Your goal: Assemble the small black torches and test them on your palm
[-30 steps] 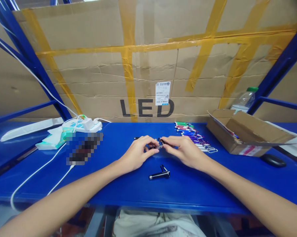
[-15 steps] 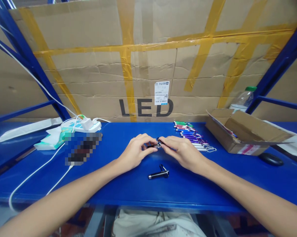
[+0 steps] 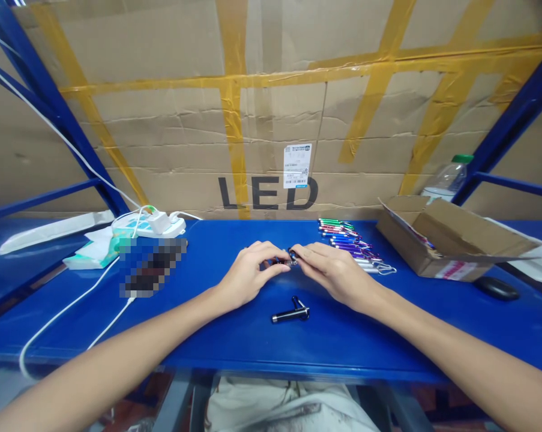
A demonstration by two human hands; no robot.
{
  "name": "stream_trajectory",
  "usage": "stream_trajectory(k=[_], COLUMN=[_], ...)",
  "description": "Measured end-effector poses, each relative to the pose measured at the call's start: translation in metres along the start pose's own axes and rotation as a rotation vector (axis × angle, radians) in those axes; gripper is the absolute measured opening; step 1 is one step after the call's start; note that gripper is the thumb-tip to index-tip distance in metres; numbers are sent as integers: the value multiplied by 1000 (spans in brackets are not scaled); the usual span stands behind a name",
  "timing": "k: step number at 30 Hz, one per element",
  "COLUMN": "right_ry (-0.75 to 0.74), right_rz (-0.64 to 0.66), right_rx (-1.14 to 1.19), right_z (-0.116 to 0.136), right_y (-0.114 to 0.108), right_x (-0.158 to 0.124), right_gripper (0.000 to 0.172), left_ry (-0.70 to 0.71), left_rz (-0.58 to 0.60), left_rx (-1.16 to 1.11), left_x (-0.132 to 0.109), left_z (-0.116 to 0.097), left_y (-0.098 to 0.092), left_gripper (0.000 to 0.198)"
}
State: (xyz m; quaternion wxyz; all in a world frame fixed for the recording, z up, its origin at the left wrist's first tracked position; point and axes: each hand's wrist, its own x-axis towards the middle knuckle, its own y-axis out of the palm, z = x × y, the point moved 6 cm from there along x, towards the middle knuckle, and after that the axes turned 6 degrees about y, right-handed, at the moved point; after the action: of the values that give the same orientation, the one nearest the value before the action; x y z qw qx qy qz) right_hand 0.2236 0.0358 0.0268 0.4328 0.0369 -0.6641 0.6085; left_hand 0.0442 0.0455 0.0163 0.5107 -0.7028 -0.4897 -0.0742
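Close together above the middle of the blue table, my left hand [image 3: 249, 273] and my right hand [image 3: 332, 270] both pinch a small black keychain flashlight [image 3: 292, 258]. Fingers cover most of it; dark and shiny metal parts show between the fingertips. Just in front of my hands, a second black flashlight [image 3: 289, 315] lies on the table, its carabiner clip folded out at an angle. Beyond my right hand, several similar flashlights [image 3: 343, 239] lie in a row, in green, red, blue, purple and silver, with clips pointing right.
An open cardboard box [image 3: 433, 264] stands at the right, with a black computer mouse [image 3: 496, 288] before it and a bottle [image 3: 448, 178] behind. On the left are a power strip [image 3: 175, 227], a tissue pack [image 3: 93, 255], a blurred-out device [image 3: 151, 270] and white cables. Large taped cardboard [image 3: 171, 138] closes the back.
My hands stay at the same place, with the held flashlight slightly turned between the fingertips. The whole view has shifted a little; the things on the table lie as before.
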Motion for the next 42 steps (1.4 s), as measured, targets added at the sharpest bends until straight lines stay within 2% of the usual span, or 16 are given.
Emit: stream_trajectory(k=[7, 15, 21, 24, 28, 34, 38, 42], right_ry=[55, -15, 139, 183, 240, 298, 349, 316], right_rz=[-16, -23, 52, 84, 120, 158, 235, 183], right_rx=[118, 4, 224, 230, 151, 71, 27, -63], right_z=[-1, 0, -6, -5, -8, -20, -26, -32], right_y=[-1, -3, 0, 2, 5, 11, 18, 18], right_x=[1, 0, 5, 6, 4, 2, 1, 0], right_gripper=[31, 32, 24, 25, 26, 29, 28, 26], left_ry=[29, 35, -35, -53, -74, -153, -117, -94], left_rz=[-12, -28, -42, -42, 52, 284, 333, 347], left_rx=[66, 51, 66, 116, 196, 266, 248, 197], left_x=[0, 2, 1, 1, 0, -6, -7, -6], left_z=[-8, -8, -5, -3, 3, 12, 9, 5], left_y=[-2, -5, -5, -7, -3, 12, 15, 15], left_gripper=[11, 12, 12, 11, 15, 23, 26, 21])
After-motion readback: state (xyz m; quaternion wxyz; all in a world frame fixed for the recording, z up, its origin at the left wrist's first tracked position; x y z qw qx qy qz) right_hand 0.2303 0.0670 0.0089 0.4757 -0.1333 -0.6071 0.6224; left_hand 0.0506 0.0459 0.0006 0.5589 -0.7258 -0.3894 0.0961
